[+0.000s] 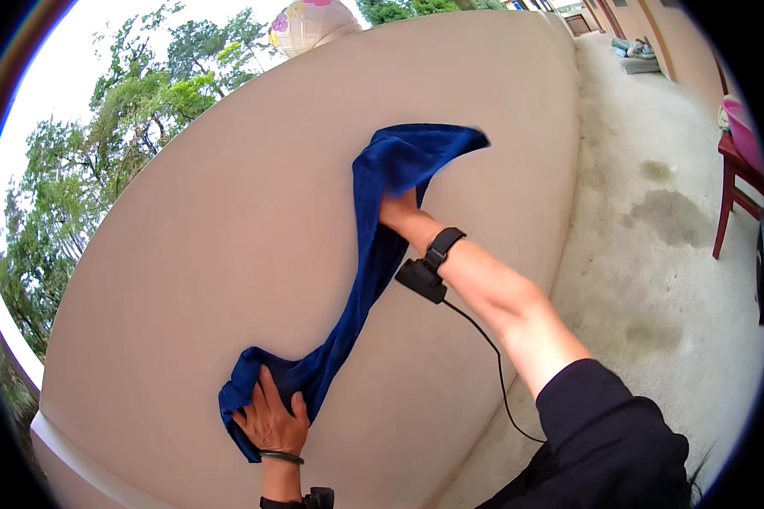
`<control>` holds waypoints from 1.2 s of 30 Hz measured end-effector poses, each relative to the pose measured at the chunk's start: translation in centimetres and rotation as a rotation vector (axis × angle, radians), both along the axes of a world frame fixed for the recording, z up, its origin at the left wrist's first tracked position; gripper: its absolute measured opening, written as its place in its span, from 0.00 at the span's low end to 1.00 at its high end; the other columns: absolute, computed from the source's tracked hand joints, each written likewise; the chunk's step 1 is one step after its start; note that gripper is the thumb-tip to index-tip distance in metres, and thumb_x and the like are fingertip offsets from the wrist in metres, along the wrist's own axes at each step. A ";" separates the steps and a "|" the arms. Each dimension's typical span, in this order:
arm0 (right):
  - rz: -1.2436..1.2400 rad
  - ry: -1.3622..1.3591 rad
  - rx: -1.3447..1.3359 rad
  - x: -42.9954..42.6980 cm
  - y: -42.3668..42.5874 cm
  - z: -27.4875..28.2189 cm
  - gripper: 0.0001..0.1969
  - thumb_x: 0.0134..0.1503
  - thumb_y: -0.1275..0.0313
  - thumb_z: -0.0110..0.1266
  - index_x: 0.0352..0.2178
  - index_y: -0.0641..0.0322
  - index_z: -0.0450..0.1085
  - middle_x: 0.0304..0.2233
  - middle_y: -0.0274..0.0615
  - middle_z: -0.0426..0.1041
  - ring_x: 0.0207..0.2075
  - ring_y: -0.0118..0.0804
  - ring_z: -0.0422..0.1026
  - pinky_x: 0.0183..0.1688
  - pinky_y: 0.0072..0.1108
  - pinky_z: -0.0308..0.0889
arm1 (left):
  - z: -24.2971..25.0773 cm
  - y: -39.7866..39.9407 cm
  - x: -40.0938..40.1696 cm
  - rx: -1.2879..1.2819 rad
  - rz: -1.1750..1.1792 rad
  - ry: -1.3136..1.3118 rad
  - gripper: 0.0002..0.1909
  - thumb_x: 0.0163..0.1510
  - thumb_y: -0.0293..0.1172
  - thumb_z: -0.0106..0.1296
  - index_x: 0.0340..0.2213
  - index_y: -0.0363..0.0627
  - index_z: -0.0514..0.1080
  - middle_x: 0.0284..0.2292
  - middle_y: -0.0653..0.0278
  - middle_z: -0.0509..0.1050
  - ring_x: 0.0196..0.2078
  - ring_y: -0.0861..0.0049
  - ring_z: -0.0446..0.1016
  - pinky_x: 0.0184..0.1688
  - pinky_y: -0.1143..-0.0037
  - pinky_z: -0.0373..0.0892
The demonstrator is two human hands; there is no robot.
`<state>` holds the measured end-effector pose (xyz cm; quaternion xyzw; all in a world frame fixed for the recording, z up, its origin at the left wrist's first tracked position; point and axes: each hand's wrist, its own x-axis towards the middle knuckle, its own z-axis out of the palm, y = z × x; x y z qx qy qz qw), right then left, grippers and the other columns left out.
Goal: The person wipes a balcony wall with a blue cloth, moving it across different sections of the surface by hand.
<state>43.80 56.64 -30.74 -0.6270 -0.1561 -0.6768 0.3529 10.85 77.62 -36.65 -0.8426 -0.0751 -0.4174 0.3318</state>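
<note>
A long dark-blue cloth (360, 299) lies against a broad beige wall (229, 242), twisted narrow along its middle. At its lower end my left hand (272, 413) holds it to the wall, the index finger and thumb spread and the other fingers partly within a fold. My right hand (402, 207) is at the upper end, its fingers hidden under the cloth, which drapes over them with one corner blurred out to the right. A black strap with a small box and cable is on my right wrist; a dark bangle and a black strap are on my left.
Along the wall's right side runs a stained concrete floor (643, 286). A red wooden stool (728, 184) bears a pink basin (743, 130) at the right edge. Folded bundles (638, 57) lie farther up the walkway. Trees and a flower-patterned rounded object (315, 25) show past the wall's edge.
</note>
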 end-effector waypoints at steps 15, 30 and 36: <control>0.440 0.131 -0.349 -5.0 3.3 12.9 0.19 0.52 0.62 0.39 0.22 0.66 0.71 0.28 0.56 0.72 0.32 0.50 0.71 0.37 0.36 0.67 | 0.7 -0.4 -1.1 -0.184 0.093 0.067 0.32 0.49 0.42 0.44 0.53 0.37 0.58 0.50 0.45 0.63 0.51 0.51 0.62 0.55 0.53 0.47; 0.581 -0.625 -0.437 -18.6 11.5 11.1 0.21 0.47 0.59 0.48 0.39 0.62 0.69 0.43 0.54 0.68 0.48 0.52 0.64 0.54 0.38 0.53 | 0.2 -1.0 1.4 -0.166 0.000 -0.078 0.33 0.49 0.40 0.44 0.54 0.35 0.57 0.50 0.44 0.63 0.54 0.51 0.59 0.56 0.55 0.46; 0.600 -0.412 -0.477 -13.1 8.2 16.1 0.17 0.50 0.60 0.45 0.37 0.57 0.71 0.40 0.50 0.71 0.49 0.48 0.64 0.54 0.34 0.54 | -0.1 0.0 0.5 -0.105 -0.010 -0.103 0.34 0.47 0.39 0.46 0.54 0.34 0.56 0.49 0.44 0.63 0.53 0.51 0.59 0.56 0.55 0.45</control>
